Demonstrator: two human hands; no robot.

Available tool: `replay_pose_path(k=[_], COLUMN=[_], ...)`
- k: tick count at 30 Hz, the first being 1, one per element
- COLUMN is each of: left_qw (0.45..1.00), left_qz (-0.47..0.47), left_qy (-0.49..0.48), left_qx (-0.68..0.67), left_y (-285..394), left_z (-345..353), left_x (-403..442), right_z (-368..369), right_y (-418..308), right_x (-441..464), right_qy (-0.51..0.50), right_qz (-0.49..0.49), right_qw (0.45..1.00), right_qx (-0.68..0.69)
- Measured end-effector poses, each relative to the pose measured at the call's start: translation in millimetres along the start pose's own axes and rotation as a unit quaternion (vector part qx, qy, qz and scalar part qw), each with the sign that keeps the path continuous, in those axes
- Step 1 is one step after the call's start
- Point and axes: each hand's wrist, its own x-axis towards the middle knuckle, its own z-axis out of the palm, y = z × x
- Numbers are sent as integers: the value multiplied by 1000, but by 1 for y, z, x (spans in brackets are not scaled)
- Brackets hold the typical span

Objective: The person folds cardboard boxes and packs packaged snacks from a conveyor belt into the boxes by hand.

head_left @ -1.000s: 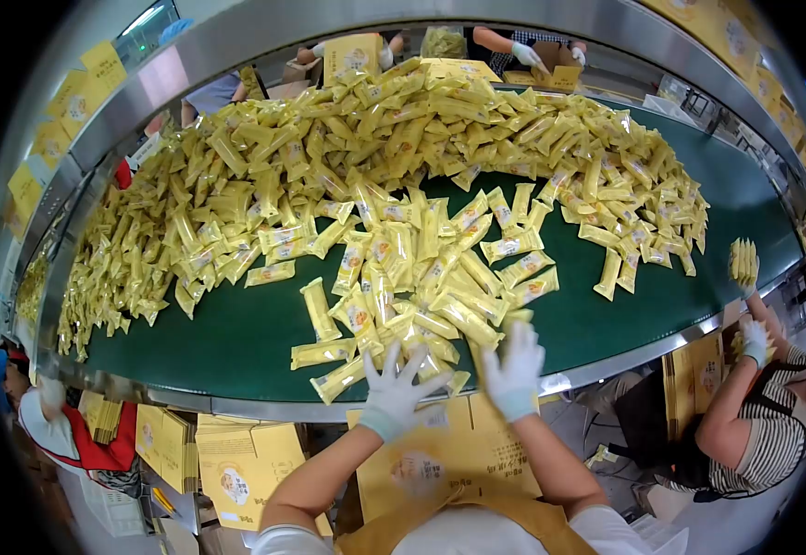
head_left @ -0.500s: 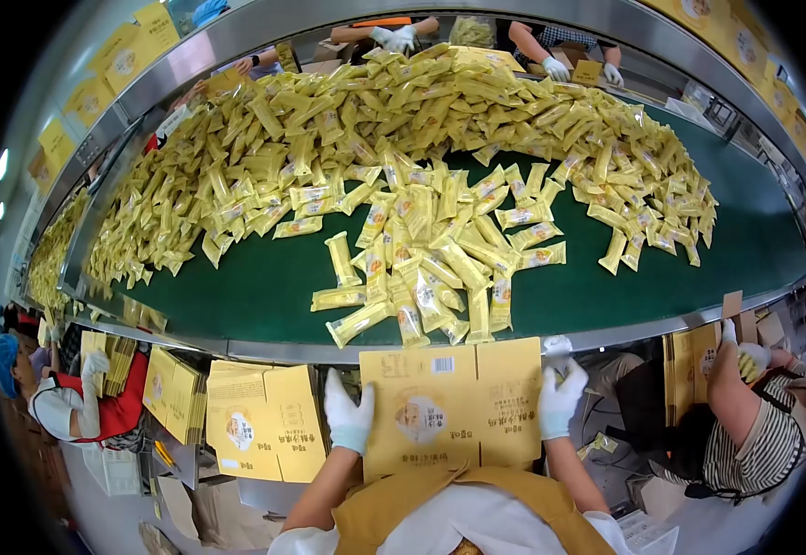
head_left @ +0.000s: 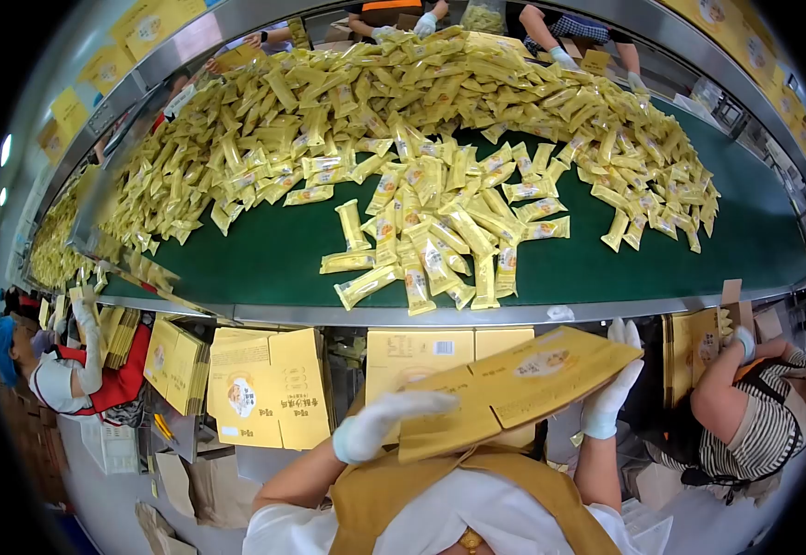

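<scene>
A flat yellow carton (head_left: 523, 375), tilted with its right end higher, is lifted in front of my chest. My right hand (head_left: 614, 384), in a white glove, grips its right end, fingers behind and thumb at the edge. My left hand (head_left: 386, 424), also gloved, is at the carton's left end with fingers stretched out and slightly blurred; whether it presses on the carton is unclear. Behind the lifted carton, another flat yellow carton (head_left: 412, 348) stands against the belt's near edge. Loose yellow snack packets (head_left: 440, 245) lie on the belt just beyond.
The green conveyor belt (head_left: 283, 268) carries a big heap of packets (head_left: 366, 102). Flat cartons (head_left: 260, 388) are stacked at left. Co-workers stand on both sides, one in a red apron (head_left: 124, 375), one in a striped top (head_left: 755, 416); others work across the belt.
The top carton has been raised off the one behind and tilted, its right end up. My right hand moved right with it; my left hand moved from the left edge inward.
</scene>
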Motion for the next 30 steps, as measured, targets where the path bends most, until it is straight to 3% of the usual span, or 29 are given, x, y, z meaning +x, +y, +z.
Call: replay_pose_path(k=[3, 5, 11, 13, 15, 17, 18, 19, 21, 22, 25, 28, 29, 30], left_qw=[982, 962, 948, 939, 931, 920, 913, 906, 886, 875, 833, 829, 822, 811], left_qz=[108, 147, 158, 172, 199, 239, 265, 290, 333, 355, 437, 256, 251, 244], left_qy=[-148, -216, -215, -216, -208, -193, -182, -173, -170, -169, -149, -218, -166, -113], left_qx=[40, 80, 171, 205, 224, 244, 250, 255, 273, 282, 306, 447, 484, 520], left_y=[2, 4, 0, 3, 5, 4, 0, -1, 3, 7, 21, 54, 55, 54], left_z=[9, 10, 3, 1, 0, -1, -3, -4, -4, -4, -10, -29, -33, -35], left_x=[18, 31, 29, 30, 30, 31, 30, 30, 34, 36, 45, 56, 59, 66], right_z=[-9, -1, 7, 9, 4, -14, 15, 10, 16, 18, 26, 55, 68, 66], right_y=[18, 32, 43, 32, 25, 17, -15, -19, -26, -36, -51, -101, -109, -106], right_x=[7, -2, -17, -29, -37, -50, -58, -56, -53, -45, -22, -3, -3, -1], right_qy=[-25, 31, 101, 96, 129, 68, 114, 51, 55, -11, -65, -230, -279, -334], right_qz=[4, -6, -15, -15, 28, 132, 204, 248, 227, 193, 147, 178, 176, 69], right_qw=[996, 999, 988, 992, 989, 988, 967, 959, 972, 981, 982, 932, 899, 827], right_qx=[-80, -7, 116, 87, 68, 48, 106, 124, 30, -28, -100, -218, -287, -447])
